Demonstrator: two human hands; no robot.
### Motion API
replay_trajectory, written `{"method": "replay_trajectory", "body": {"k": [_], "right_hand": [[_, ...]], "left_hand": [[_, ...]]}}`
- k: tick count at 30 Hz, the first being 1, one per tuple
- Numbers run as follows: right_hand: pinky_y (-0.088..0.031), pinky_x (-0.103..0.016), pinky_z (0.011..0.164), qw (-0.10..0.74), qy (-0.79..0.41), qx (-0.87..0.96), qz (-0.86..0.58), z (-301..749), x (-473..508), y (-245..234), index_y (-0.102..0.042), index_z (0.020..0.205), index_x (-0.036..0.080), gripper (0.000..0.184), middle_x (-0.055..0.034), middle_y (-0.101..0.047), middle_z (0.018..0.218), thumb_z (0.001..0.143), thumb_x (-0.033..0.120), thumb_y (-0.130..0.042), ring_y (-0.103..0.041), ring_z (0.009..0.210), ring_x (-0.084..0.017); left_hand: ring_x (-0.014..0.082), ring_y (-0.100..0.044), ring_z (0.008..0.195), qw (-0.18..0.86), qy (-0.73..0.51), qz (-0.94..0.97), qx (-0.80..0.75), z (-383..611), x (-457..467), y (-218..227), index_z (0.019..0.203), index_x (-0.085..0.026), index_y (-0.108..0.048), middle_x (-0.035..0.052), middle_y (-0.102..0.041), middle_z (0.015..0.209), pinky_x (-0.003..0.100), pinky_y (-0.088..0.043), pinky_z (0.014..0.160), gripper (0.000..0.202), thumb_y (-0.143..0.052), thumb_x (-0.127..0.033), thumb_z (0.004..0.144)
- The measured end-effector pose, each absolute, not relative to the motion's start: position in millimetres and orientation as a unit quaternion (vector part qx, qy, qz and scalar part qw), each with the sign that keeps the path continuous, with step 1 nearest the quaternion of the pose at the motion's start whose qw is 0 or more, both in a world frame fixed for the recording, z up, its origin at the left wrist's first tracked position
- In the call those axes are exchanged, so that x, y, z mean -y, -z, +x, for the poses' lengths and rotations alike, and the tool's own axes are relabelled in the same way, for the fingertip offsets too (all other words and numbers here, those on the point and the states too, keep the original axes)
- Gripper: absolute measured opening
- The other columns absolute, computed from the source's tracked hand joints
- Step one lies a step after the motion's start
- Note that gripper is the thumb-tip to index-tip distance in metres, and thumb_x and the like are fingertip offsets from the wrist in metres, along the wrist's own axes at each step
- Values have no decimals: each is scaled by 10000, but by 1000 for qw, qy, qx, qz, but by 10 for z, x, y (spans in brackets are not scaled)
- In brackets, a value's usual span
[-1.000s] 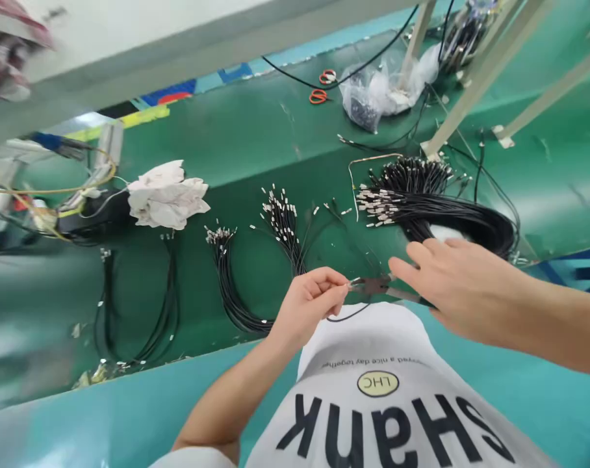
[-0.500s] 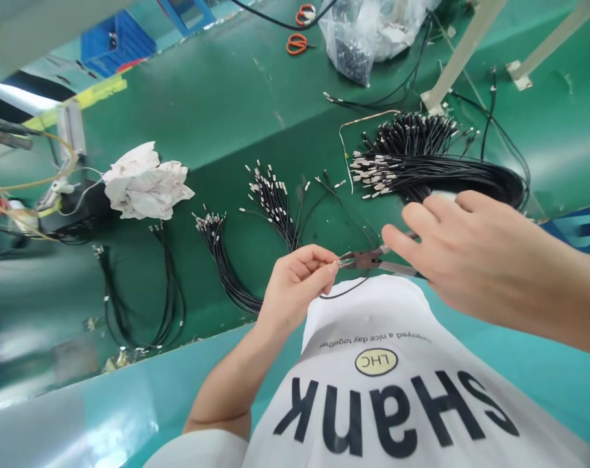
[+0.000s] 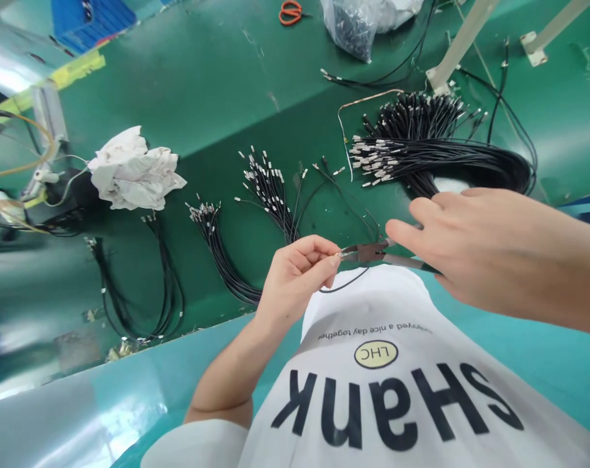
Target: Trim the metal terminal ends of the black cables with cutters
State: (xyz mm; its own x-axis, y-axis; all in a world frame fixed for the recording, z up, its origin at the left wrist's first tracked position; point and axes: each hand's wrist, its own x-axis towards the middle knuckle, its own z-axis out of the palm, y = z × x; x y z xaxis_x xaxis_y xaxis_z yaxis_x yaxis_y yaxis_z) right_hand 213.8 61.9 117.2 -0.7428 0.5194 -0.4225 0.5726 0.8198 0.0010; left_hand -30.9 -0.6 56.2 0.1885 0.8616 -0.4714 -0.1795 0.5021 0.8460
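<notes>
My left hand (image 3: 305, 270) pinches the end of a thin black cable (image 3: 346, 284) between thumb and fingertips. My right hand (image 3: 485, 250) is wrapped round the handles of a pair of pliers (image 3: 370, 251). The plier jaws meet the cable end right at my left fingertips; the small part between them is mostly hidden. Beyond my left hand lies a cable bundle (image 3: 270, 188) with pale metal tips. Left of it curves another black cable bundle (image 3: 221, 253). A large heap of black cables (image 3: 422, 153) lies beyond my right hand.
A crumpled white cloth (image 3: 134, 169) lies on the green table (image 3: 217, 84). Orange-handled scissors (image 3: 290, 12) and a clear plastic bag (image 3: 351, 29) are at the back. Pale metal posts (image 3: 463, 45) rise at the right. Further cable bundles (image 3: 166, 279) lie at the left edge.
The plier handles are spread a little differently, and the jaws look closer together at the cable end. My view has shifted slightly; both hands stay nearly in place.
</notes>
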Motion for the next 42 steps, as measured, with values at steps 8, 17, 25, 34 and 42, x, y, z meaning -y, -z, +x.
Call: {"method": "replay_trajectory", "body": {"k": [8,17,25,34,42], "right_hand": [[-293,-365,608,253,112,-924,263,2110,-661,-1243,-635,1000,210,301,-74,-629,839,702,197,-601,-539,762,-249],[-209,-353,557,166,110,-934,296,2144,-576,-1174,-649,895,209,129,-73,-615,772,805,210,-555,-470,638,-208],[-244,-366,565,137,83,-939,305,2176,-539,-1128,-658,954,202,238,-70,-554,714,927,226,-422,-427,612,-194],[-237,-348,564,156,-6,-945,288,2283,-545,-1028,-627,960,211,252,-39,-495,701,843,60,-463,-378,569,-172],[-198,-330,599,94,69,-960,256,2406,-670,-780,-600,979,189,251,-5,-506,730,820,38,-480,-387,579,-144]], "left_hand": [[73,-485,534,687,-369,335,-529,-305,9,-567,858,-151,-723,-23,-575,582,197,-363,502,97,-759,-241,853],[90,-498,540,665,-362,352,-550,-279,29,-559,870,-164,-722,-14,-593,593,219,-384,511,108,-750,-267,856],[89,-487,538,676,-370,333,-544,-266,67,-512,857,-168,-704,-18,-584,600,223,-348,508,89,-744,-247,857],[81,-442,501,730,-373,279,-499,-276,34,-536,839,-152,-706,-30,-542,552,242,-244,497,110,-771,-237,812],[85,-429,519,760,-369,257,-469,-269,27,-545,810,-155,-713,-30,-521,551,246,-281,527,143,-796,-266,778]]}}
